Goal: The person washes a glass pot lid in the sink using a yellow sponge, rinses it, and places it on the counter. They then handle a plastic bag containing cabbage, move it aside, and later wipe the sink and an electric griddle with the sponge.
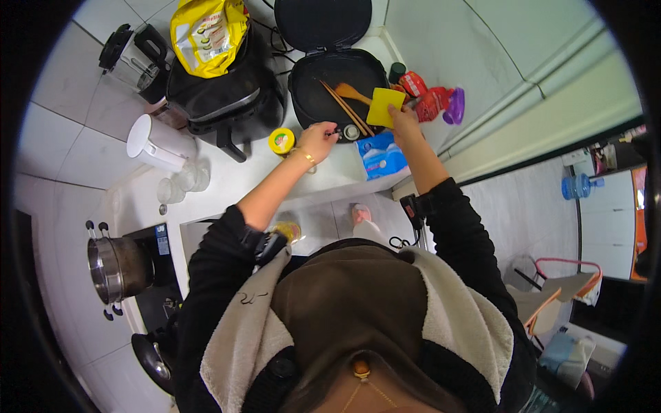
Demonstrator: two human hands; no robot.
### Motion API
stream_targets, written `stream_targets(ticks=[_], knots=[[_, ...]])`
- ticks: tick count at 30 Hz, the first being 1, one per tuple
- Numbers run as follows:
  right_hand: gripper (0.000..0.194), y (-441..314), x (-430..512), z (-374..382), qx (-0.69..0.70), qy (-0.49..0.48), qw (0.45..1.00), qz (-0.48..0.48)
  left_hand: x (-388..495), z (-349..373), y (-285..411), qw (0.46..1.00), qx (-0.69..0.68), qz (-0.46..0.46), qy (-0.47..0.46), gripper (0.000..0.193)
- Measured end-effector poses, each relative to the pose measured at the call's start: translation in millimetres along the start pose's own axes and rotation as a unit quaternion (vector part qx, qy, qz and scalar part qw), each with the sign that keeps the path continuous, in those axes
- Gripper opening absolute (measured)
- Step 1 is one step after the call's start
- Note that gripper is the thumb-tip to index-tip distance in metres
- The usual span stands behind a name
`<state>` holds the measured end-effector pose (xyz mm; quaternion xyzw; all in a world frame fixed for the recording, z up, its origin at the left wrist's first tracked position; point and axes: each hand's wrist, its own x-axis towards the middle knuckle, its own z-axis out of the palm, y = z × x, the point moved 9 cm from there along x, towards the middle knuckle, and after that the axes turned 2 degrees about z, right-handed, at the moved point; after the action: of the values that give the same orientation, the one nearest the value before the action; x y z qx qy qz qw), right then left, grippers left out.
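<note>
My right hand [406, 125] pinches a flat yellow cleaning cloth or sponge sheet [384, 106] above the right front of a black electric griddle [326, 99]. The griddle's lid [324, 20] stands raised behind it. My left hand [316, 143] is at the griddle's front edge, just left of its round control knob [351, 132]. Its fingertips meet a small dark part there; whether they grip it cannot be told. Wooden chopsticks [345, 106] and a wooden spatula [352, 93] lie across the griddle, the spatula partly hidden by the yellow sheet.
A blue tissue pack [383, 156] lies at the counter's front edge. Left of the griddle are a yellow-lidded jar [282, 140], a black air fryer [227, 98] bearing a yellow bag [209, 38], a white kettle [160, 142] and glasses [183, 183]. Red packets [433, 103] sit by the wall.
</note>
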<state>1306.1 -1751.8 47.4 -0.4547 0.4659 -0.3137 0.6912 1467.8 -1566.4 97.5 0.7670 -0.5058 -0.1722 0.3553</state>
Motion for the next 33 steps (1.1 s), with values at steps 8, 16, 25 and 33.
stream_targets(ticks=[8,16,25,33], knots=[[0.032,42,69,0,-0.039,0.051,0.995,0.071,96,75,-29,0.983,0.125,-0.1,-0.086,0.036],[0.033,32,45,-2,-0.028,0.049,0.997,0.052,112,84,-34,0.957,0.13,-0.22,-0.135,0.031],[0.029,-3,2,34,0.07,-0.074,0.992,0.078,107,60,-36,0.958,-0.154,-0.237,0.05,0.019],[0.026,-26,-20,57,0.05,-0.176,0.976,0.117,100,96,-33,0.68,-0.653,-0.332,0.007,0.018]])
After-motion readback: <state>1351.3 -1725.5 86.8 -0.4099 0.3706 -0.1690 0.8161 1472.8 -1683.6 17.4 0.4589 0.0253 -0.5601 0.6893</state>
